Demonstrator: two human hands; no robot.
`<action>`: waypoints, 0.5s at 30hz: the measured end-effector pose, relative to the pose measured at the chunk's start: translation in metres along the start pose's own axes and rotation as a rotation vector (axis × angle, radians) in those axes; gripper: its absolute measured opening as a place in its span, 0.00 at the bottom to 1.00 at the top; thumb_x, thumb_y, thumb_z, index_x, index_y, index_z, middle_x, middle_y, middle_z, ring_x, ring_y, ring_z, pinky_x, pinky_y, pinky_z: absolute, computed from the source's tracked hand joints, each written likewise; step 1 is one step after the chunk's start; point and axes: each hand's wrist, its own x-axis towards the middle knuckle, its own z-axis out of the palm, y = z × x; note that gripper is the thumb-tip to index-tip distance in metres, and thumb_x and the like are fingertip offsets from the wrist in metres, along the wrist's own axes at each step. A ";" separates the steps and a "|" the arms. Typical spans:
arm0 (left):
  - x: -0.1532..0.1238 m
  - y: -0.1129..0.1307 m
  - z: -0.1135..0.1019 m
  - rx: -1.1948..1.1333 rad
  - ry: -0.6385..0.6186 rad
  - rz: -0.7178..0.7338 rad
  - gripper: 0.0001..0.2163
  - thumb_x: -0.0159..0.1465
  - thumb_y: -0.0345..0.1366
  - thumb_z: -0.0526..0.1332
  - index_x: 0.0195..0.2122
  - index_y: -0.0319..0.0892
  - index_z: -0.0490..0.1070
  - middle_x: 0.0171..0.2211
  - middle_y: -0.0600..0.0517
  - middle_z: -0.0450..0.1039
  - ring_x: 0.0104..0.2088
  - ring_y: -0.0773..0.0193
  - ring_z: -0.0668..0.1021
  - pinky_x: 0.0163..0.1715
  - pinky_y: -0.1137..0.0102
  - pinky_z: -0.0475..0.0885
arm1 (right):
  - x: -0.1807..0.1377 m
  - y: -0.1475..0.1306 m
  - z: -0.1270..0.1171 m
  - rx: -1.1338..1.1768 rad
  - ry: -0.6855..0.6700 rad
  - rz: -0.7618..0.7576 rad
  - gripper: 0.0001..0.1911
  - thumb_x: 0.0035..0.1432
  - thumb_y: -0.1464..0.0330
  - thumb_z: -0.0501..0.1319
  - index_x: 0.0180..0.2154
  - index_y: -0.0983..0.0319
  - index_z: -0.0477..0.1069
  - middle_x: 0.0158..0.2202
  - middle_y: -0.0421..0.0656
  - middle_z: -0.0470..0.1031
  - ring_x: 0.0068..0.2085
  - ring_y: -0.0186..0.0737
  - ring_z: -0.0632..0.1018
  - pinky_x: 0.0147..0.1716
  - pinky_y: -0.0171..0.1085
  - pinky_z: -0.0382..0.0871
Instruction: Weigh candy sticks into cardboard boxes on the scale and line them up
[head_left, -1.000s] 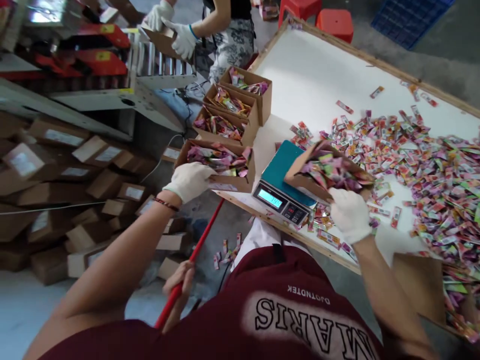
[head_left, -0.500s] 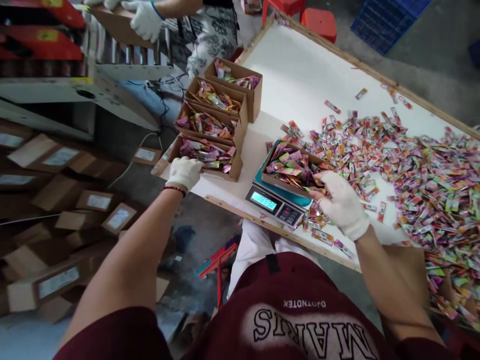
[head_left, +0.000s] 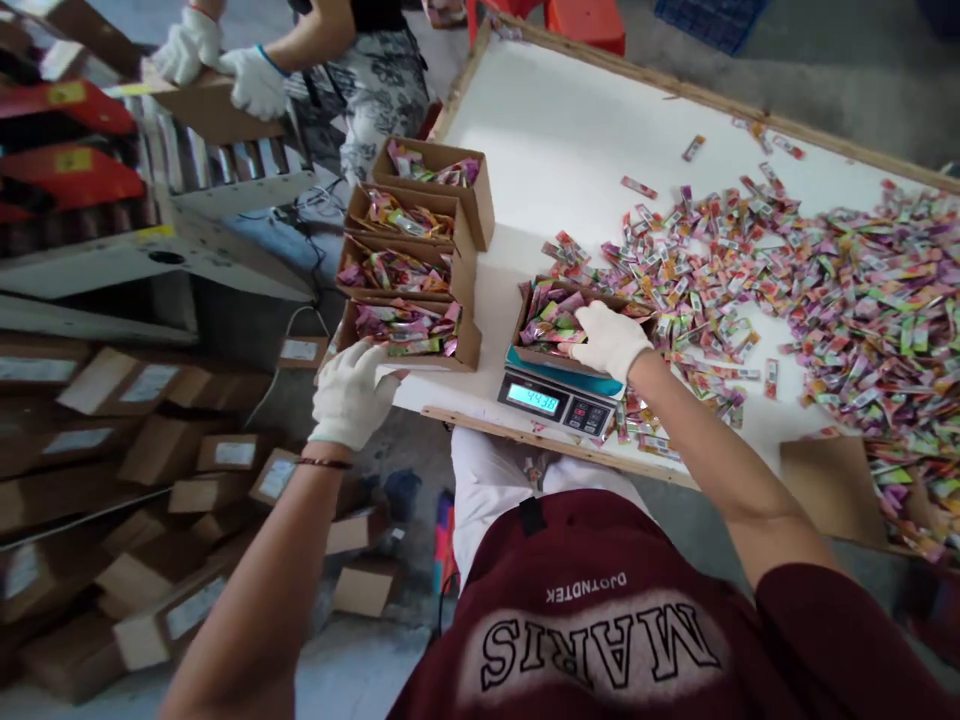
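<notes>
My left hand [head_left: 349,395], in a white glove with bare fingertips, is open at the front left corner of a carton [head_left: 469,345] filled with small colourful packets [head_left: 409,325]. Its thumb is spread from the fingers; whether it touches the cardboard I cannot tell. My right hand [head_left: 611,340], gloved alike, lies over the packets [head_left: 551,315] in another carton [head_left: 566,363], fingers extended and pressing on them. That carton rests on a digital scale [head_left: 559,400] with a lit display. Some right fingertips are hidden among the packets.
Three more filled cartons [head_left: 480,200] stand behind the left one. Loose packets [head_left: 847,290] cover the right of the white table [head_left: 540,110]. A co-worker's gloved hands [head_left: 255,85] hold a carton at a roller conveyor [head_left: 217,165]. Labelled boxes [head_left: 157,450] crowd the floor at left.
My right hand has moved from the right edge of the carton on the scale onto its packets. My left hand has drawn back slightly towards me. The display reading has changed.
</notes>
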 end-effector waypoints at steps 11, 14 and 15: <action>0.048 -0.049 0.002 0.100 -0.159 0.414 0.20 0.64 0.44 0.53 0.53 0.40 0.68 0.57 0.41 0.68 0.56 0.48 0.70 0.55 0.59 0.63 | -0.052 0.009 -0.037 0.081 0.308 0.096 0.19 0.57 0.78 0.53 0.48 0.66 0.72 0.49 0.48 0.75 0.49 0.45 0.74 0.49 0.40 0.66; 0.060 -0.070 0.015 0.221 -0.283 0.569 0.24 0.61 0.47 0.57 0.54 0.39 0.68 0.55 0.38 0.69 0.53 0.44 0.71 0.52 0.55 0.63 | -0.078 0.016 -0.061 0.052 0.588 0.366 0.17 0.65 0.70 0.49 0.48 0.70 0.72 0.48 0.52 0.74 0.50 0.47 0.73 0.51 0.43 0.64; 0.064 -0.076 0.019 0.247 -0.329 0.604 0.22 0.62 0.45 0.57 0.54 0.39 0.69 0.54 0.38 0.71 0.52 0.44 0.72 0.50 0.56 0.63 | -0.085 0.017 -0.068 0.011 0.673 0.494 0.19 0.66 0.68 0.49 0.48 0.72 0.71 0.48 0.55 0.73 0.51 0.50 0.72 0.52 0.46 0.63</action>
